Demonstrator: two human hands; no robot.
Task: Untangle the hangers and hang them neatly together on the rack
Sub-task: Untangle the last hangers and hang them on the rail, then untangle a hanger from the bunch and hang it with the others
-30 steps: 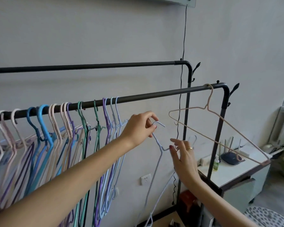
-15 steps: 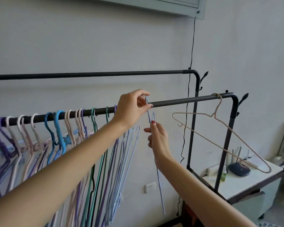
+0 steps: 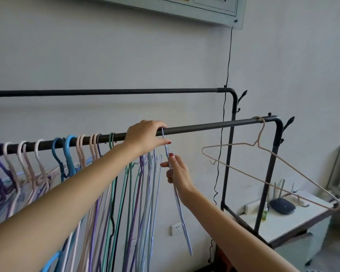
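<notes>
The left hand (image 3: 145, 137) is pinching the hook of a pale blue hanger (image 3: 178, 195) onto the front rail (image 3: 214, 126) while the right hand (image 3: 177, 171), at 5 o'clock, is gripping its neck; seating the hook fully, then sliding it toward 9 o'clock against the hung row (image 3: 82, 154), should keep it neat.

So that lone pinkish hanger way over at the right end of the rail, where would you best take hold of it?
By the neck just under its hook, coming from the left. The pink hanger hangs alone on the front rail, turned so its wide triangle swings toward the small table; the neck is the one stiff, narrow spot fingers can close round.
</notes>
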